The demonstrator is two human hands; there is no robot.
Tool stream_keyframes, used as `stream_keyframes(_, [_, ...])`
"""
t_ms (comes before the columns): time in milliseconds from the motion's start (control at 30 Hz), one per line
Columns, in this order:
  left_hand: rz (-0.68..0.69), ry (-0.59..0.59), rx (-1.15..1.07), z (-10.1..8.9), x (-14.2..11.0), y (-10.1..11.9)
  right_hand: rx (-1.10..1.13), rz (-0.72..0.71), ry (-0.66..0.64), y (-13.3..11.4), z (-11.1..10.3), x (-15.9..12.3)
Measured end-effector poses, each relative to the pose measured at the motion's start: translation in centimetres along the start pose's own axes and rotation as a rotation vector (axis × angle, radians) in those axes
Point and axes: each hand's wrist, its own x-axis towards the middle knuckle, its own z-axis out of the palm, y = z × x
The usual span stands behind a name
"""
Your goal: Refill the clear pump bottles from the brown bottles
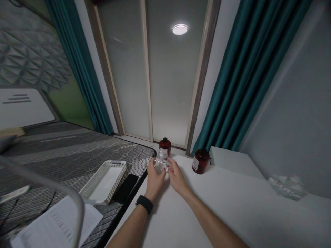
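Observation:
Both of my hands meet at the near side of a small clear bottle [160, 162] on a white table [227, 203]. My left hand [154, 181], with a black watch [144, 204] on its wrist, grips the bottle's lower left side. My right hand [177, 176] presses its fingertips against the bottle's right side. Just behind stands a dark red bottle with a black cap [164, 147], partly hidden by the clear one. A second dark red bottle with a white label [200, 161] stands to the right, apart from my hands.
Left of the table lies a grey patterned mattress [64, 155] holding a white plastic basket tray [106, 182], a black phone [126, 187] and papers [57, 224]. A white box [232, 162] and a clear crumpled object [287, 187] are on the table's far right.

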Motion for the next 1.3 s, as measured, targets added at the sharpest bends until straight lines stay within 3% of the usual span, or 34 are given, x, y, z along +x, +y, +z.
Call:
stream_keyframes(233, [0.117,-0.103,-0.076,0.8,-2.0,2.8,-0.087,-0.012,0.123,-1.8,-3.3,-3.1])
stream_keyframes(400, [0.098,-0.138,-0.145,1.3,-3.3,4.7,-0.189,-0.086,0.224,-3.3,-5.2,-6.1])
stream_keyframes(533, [0.08,-0.187,-0.175,1.2,-3.8,5.8,-0.175,-0.095,0.203,-4.1,-6.4,-8.4])
stream_keyframes(833, [0.178,-0.533,-0.236,-0.1,-5.6,8.6,-0.257,-0.13,0.27,-5.4,-11.1,-12.6])
stream_keyframes(1067, [0.373,-0.785,-0.182,0.3,-7.1,12.3,-0.305,-0.152,0.317,-5.9,-14.8,-13.5])
stream_keyframes(1300, [0.577,-0.846,-0.13,2.3,-7.5,13.9,-0.211,-0.077,0.469,-4.7,-15.7,-13.1])
